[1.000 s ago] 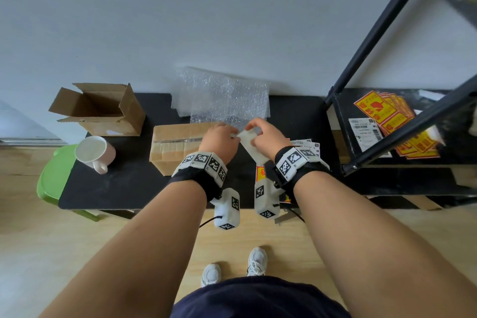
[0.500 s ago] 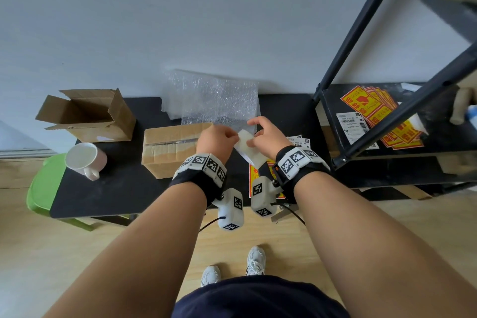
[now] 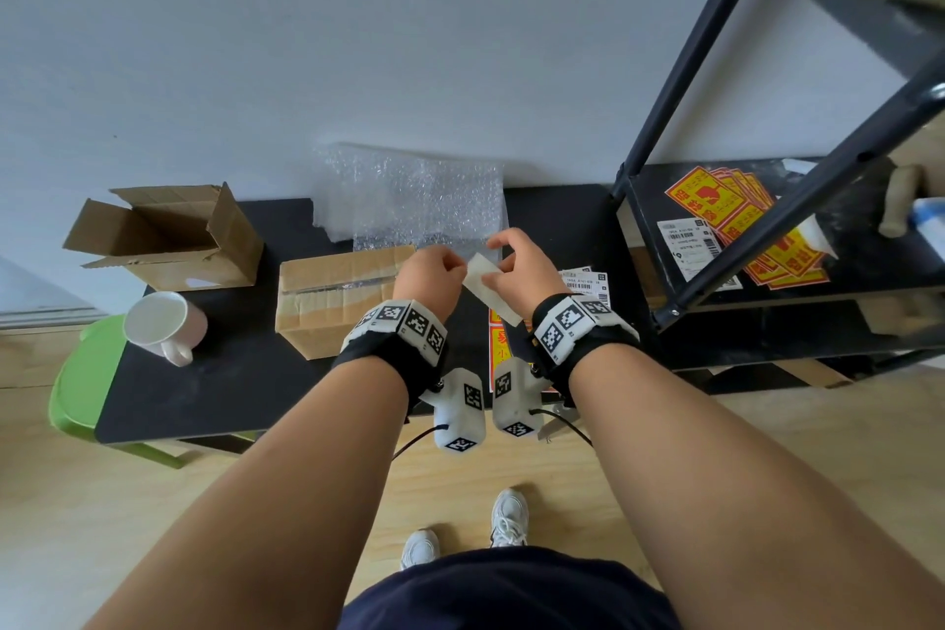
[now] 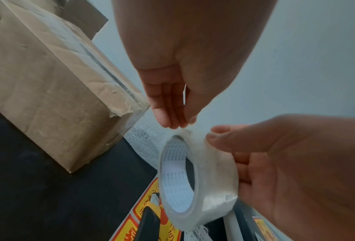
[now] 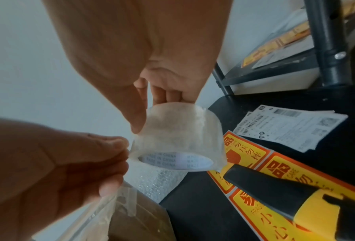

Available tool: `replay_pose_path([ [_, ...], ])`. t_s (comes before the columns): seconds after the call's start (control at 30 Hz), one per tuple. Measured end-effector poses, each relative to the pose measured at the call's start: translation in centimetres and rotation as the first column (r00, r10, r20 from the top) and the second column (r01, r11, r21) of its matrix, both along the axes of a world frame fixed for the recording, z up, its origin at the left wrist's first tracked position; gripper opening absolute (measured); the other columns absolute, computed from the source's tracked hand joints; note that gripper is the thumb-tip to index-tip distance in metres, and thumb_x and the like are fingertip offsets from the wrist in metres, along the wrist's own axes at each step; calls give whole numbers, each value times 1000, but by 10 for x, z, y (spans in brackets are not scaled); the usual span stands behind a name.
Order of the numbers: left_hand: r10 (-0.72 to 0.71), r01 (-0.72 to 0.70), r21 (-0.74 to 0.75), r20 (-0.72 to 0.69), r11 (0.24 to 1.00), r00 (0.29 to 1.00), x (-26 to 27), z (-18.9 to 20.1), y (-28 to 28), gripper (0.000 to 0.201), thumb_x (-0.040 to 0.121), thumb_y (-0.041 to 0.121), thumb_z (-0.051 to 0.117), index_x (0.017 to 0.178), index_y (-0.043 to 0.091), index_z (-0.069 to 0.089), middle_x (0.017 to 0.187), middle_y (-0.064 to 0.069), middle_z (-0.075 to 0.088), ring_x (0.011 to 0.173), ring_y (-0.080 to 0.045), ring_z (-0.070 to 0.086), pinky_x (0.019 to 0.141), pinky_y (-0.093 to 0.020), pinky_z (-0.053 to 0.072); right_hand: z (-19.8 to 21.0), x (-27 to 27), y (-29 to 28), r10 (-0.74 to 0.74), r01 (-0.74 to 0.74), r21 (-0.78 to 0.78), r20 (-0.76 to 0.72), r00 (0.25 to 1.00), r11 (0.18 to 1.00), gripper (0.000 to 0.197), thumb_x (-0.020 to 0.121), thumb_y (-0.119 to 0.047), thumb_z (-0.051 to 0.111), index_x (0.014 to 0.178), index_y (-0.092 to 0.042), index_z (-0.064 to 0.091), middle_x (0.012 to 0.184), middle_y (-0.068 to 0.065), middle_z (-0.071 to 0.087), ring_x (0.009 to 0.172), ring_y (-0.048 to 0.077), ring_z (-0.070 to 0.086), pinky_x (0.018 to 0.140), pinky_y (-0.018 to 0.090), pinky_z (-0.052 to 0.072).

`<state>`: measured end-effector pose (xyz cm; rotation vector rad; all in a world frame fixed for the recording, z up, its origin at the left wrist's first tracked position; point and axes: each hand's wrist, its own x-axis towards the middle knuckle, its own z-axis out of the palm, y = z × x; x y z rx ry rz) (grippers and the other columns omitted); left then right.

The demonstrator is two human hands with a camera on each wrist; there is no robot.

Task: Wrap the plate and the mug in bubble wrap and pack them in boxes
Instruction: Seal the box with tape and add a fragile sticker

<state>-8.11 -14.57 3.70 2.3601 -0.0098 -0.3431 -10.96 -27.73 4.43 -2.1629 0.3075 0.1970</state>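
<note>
A roll of clear tape (image 3: 486, 289) hangs over the black table (image 3: 230, 389), between my hands. My right hand (image 3: 498, 266) grips the roll (image 5: 178, 133), thumb on its outer face and fingers behind. My left hand (image 3: 455, 266) pinches the tape's end at the top edge of the roll (image 4: 203, 171) with curled fingertips (image 4: 172, 120). A taped-shut cardboard box (image 3: 337, 302) sits just left of my hands. The pink mug (image 3: 163, 322) lies on its side at the table's left end. Bubble wrap (image 3: 414, 205) leans against the wall. No plate is in view.
An open empty box (image 3: 169, 235) stands at the back left. Yellow stickers (image 5: 254, 154), white shipping labels (image 5: 292, 125) and a black and yellow knife (image 5: 285, 192) lie under my right hand. A black metal shelf (image 3: 767, 169) stands at the right, a green stool (image 3: 76, 384) at the left.
Both hands stay together on the tape roll, which has tilted a little. My head has turned slightly, so the table sits further left in view.
</note>
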Motion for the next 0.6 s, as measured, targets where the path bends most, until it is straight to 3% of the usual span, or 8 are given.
replay_pose_path([
  [0.1,25,-25,-57,-9,998,1000,1,2,0,14,87,10,59,100,13,64,89,-7,69,84,-25,65,77,-34,53,0,2,-4,-30,32,71,-29,999,997,39,88,-12,66,123,-18,51,102,4,59,94,21,61,77,31,49],
  [0.2,137,-150,-180,-86,972,987,4,3,0,32,85,6,61,112,13,46,90,-12,65,74,-21,63,63,-28,50,-1,3,-6,-44,48,93,-49,998,995,38,87,-13,68,121,-18,52,107,9,62,96,22,62,74,29,46],
  [0.37,93,-108,-212,-80,971,992,5,4,0,16,88,4,57,81,19,55,73,-4,62,71,-23,61,82,-42,57,0,3,-6,-49,54,101,-50,998,993,36,87,-14,67,119,-18,53,106,8,63,94,21,62,73,27,44],
  [0.6,99,-119,-213,-103,970,990,8,1,1,7,84,11,69,90,14,66,70,-1,64,70,-18,63,85,-40,57,3,4,-7,-24,26,90,-27,999,996,34,88,-13,66,119,-18,54,107,3,61,92,19,61,64,23,46],
])
